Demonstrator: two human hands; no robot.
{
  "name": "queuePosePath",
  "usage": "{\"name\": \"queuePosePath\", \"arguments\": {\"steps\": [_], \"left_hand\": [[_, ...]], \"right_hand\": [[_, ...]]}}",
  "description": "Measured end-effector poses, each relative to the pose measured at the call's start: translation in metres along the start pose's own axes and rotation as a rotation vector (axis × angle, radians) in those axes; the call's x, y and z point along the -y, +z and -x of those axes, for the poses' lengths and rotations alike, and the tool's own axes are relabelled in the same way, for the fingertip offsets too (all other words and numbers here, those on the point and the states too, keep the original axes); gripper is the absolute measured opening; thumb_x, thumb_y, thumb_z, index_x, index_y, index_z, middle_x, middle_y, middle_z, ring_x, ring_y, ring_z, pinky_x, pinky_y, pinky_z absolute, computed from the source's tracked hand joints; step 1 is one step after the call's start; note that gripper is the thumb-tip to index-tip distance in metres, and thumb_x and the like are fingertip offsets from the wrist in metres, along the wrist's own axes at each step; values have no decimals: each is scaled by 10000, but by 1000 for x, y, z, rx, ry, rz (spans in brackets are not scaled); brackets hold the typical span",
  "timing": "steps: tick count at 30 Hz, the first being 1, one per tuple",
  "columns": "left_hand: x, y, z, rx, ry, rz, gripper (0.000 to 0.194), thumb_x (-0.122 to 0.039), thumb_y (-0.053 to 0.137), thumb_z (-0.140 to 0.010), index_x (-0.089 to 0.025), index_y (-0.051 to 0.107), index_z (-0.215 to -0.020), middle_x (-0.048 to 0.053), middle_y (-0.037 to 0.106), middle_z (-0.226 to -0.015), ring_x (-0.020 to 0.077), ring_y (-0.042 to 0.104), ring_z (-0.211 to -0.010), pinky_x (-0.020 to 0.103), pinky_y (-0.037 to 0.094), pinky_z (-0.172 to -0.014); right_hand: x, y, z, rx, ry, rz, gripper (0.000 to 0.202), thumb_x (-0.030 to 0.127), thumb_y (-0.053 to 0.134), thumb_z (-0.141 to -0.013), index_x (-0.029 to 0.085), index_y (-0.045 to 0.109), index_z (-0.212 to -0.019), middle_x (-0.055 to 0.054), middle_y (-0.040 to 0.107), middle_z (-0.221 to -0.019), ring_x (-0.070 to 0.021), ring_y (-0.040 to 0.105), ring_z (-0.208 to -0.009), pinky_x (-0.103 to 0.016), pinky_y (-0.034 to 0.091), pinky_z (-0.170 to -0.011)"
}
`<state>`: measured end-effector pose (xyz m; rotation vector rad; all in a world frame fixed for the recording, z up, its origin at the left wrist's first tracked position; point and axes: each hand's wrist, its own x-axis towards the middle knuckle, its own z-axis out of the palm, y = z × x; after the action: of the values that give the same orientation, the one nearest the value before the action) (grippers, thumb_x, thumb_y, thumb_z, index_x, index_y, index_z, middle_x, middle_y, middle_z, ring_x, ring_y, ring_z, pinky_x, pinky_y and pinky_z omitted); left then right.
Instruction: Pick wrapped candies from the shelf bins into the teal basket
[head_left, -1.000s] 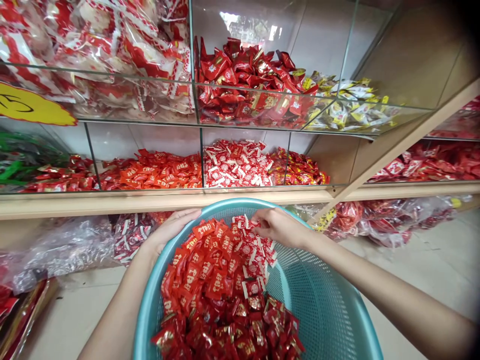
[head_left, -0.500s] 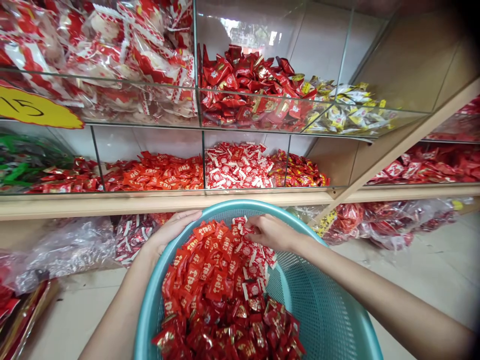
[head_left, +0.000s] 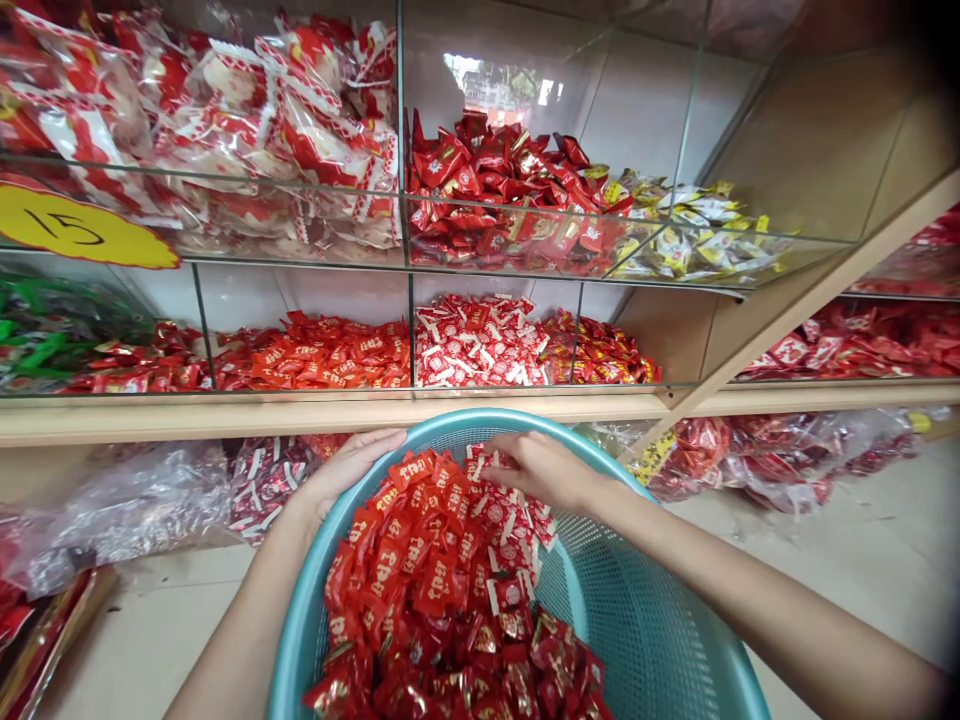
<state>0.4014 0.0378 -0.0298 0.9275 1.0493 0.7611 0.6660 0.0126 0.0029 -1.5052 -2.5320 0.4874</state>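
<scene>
A teal mesh basket (head_left: 660, 610) holds orange-red wrapped candies (head_left: 412, 540), small red-and-white ones (head_left: 517, 530) and dark red ones with gold print (head_left: 480, 660). My left hand (head_left: 349, 470) grips the basket's far left rim, fingers along its outside. Inside the far part of the basket, my right hand (head_left: 532, 468) is over the red-and-white candies, fingers bent and touching the pile. Whether a candy sits between those fingers is too hidden to tell.
Ahead stands a shelf with a wooden edge (head_left: 172, 415) and glass-fronted bins of sweets. A yellow price tag (head_left: 82, 228) marked 15 hangs at left. Plastic bags (head_left: 150, 500) lie under the shelf, and a cardboard box edge (head_left: 64, 635) shows at lower left.
The shelf and basket appear slightly lower in view. My right hand's fingers have shifted a little over the red-and-white candies; my left hand keeps its place on the rim.
</scene>
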Motion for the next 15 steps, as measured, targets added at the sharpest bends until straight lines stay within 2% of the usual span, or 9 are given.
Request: {"name": "queuePosePath", "arguments": {"steps": [2,4,7,9,11,15], "left_hand": [[1,-1,-1,14,-2,-5,419,-400,737,-674,-201,713,-1043,57,762,-937,209,704,-787,297,518,-761],[2,-2,-3,34,2,-8,401,-393,717,-701,-204,707,-1055,53,761,-939,200,703,-776,296,517,-754],[3,-2,-4,36,27,-12,364,-373,714,-711,-205,715,-1034,44,762,-936,184,699,-767,276,512,-750],[3,-2,-3,12,15,-6,341,-362,723,-704,-210,724,-1009,35,766,-915,176,698,-748,262,513,-727],[2,-1,-2,-10,-10,14,322,-349,732,-696,-215,731,-988,28,769,-899,171,698,-756,249,512,-726],[1,-1,-1,-3,-12,34,321,-336,736,-695,-201,731,-986,36,769,-893,169,697,-757,247,512,-735]], "right_hand": [[5,-19,-9,-94,-32,-58,229,382,489,-873,203,618,-936,8,564,-632,-116,454,-552,-239,286,-540],[10,-38,-24,-203,-52,-87,228,355,472,-879,187,626,-879,12,555,-618,-108,444,-551,-235,304,-558],[15,-53,-57,-331,-28,-64,164,274,500,-846,178,618,-787,-1,591,-676,-109,481,-609,-234,330,-597],[18,-54,-80,-339,23,-26,114,237,523,-818,180,619,-794,-12,623,-739,-120,523,-665,-235,350,-621],[24,-50,-100,-303,107,28,119,265,543,-808,181,624,-826,-36,651,-815,-147,566,-742,-248,378,-650],[39,-43,-124,-220,298,154,307,416,590,-783,149,635,-927,-140,657,-1001,-245,599,-923,-313,435,-709]]}}
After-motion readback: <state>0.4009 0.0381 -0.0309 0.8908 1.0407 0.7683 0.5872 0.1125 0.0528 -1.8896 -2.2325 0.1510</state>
